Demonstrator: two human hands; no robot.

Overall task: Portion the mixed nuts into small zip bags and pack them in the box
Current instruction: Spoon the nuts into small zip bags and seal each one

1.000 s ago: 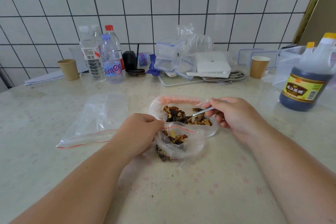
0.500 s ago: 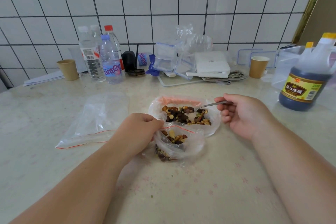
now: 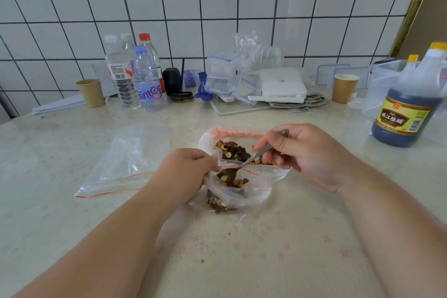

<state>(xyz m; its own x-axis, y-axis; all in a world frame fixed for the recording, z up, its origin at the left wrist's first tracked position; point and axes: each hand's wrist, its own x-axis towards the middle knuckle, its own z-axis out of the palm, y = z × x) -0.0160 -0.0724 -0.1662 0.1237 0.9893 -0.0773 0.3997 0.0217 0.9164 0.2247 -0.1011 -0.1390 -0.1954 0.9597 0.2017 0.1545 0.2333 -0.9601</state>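
first small bag part filled, nothing packed yet

my left hand (image 3: pixel 186 172) pinches the zip bag (image 3: pixel 238 191) mouth mid-tabletop; my right hand (image 3: pixel 300 152) grips the spoon (image 3: pixel 244 164) tipping mixed nuts (image 3: pixel 233 151) in; spare bags (image 3: pixel 128 159) wait at left.

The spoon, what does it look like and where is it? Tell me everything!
The spoon is thin, shiny metal. The right hand pinches its handle, with the handle's end poking out past the fingers. It slants down to the left, and its bowl dips into the open mouth of the small zip bag, among the mixed nuts there. The left hand holds that bag's edge open.
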